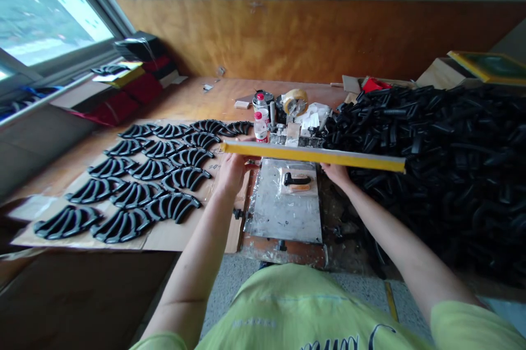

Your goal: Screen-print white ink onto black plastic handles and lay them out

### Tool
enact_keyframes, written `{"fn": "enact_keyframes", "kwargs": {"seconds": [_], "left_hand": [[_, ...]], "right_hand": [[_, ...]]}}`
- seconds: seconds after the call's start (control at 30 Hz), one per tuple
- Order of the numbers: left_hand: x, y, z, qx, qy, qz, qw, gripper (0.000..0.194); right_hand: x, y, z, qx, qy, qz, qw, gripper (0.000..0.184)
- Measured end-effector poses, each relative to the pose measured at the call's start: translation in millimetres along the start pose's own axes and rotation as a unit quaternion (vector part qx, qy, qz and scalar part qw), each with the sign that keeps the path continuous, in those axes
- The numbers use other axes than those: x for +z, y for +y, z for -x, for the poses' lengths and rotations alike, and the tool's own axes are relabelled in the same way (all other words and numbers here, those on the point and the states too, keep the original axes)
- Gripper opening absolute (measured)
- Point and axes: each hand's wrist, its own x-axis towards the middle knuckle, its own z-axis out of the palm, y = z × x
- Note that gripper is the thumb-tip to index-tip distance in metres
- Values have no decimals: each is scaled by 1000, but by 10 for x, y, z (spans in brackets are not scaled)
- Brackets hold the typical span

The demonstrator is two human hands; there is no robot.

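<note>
A long yellow-edged frame (312, 156), seen nearly edge-on, is raised and slightly tilted across the work spot. My left hand (230, 170) is at its left end, fingers wrapped around the edge and partly behind it. Below the frame's middle is my right hand (336, 173); its fingers pass behind the edge and are mostly hidden. Under the frame a grey metal plate (283, 213) carries a small light pad, on which a black curved handle (296, 179) lies. A metal clamp fixture (279, 135) stands behind the frame.
Rows of black handles (135, 194) lie fanned on cardboard (164, 237) at left. A big heap of black handles (444, 175) fills the right. Two red-capped bottles (260, 126) and a tape roll (295, 102) stand behind. Boxes (135, 87) line the window side.
</note>
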Motion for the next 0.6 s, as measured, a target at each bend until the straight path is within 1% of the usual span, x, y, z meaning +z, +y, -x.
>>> {"fn": "enact_keyframes", "kwargs": {"seconds": [0.07, 0.1, 0.13, 0.17, 0.2, 0.23, 0.3, 0.33, 0.37, 0.4, 0.43, 0.47, 0.5, 0.53, 0.57, 0.6], "left_hand": [[68, 5, -66, 6, 16, 10, 1000, 44], [95, -36, -50, 11, 31, 19, 999, 45], [120, -110, 2, 9, 45, 30, 998, 46], [146, -215, 90, -11, 50, 39, 998, 48], [173, -348, 207, -53, 38, 43, 997, 50], [199, -498, 346, -115, 11, 44, 992, 52], [224, -811, 640, -259, -62, 39, 963, 56], [206, -951, 770, -299, -72, 44, 951, 55], [156, -1072, 874, -323, -68, 47, 943, 54], [65, -1169, 946, -329, -47, 47, 942, 52], [-72, -1243, 983, -323, -19, 36, 945, 50], [-251, -1300, 991, -314, 15, 10, 949, 49], [-466, -1343, 976, -308, 46, -27, 950, 50], [-702, -1379, 949, -300, 79, -77, 947, 52], [-942, -1412, 920, -296, 114, -134, 939, 55], [-1165, -1447, 894, -302, 129, -196, 924, 59]], "right_hand": [[208, -39, 193, -69, -58, 10, 996, 19], [285, -101, 268, -107, -82, 22, 991, 20], [337, -186, 335, -141, -97, 35, 985, 19], [365, -292, 402, -165, -97, 46, 980, 15], [373, -416, 477, -176, -82, 51, 980, 10], [371, -554, 566, -183, -61, 51, 980, 6], [364, -832, 785, -222, -33, 40, 974, 6], [368, -944, 900, -258, -37, 33, 965, 8], [376, -1016, 1004, -302, -61, 22, 951, 11], [383, -1032, 1084, -331, -85, 9, 940, 14], [384, -981, 1131, -336, -101, 0, 936, 16], [376, -863, 1143, -312, -103, -1, 944, 18], [356, -683, 1121, -260, -91, 10, 961, 19], [329, -460, 1073, -183, -65, 37, 980, 19], [296, -215, 1011, -101, -45, 82, 991, 22], [262, 29, 945, -25, -42, 130, 990, 29]]}}
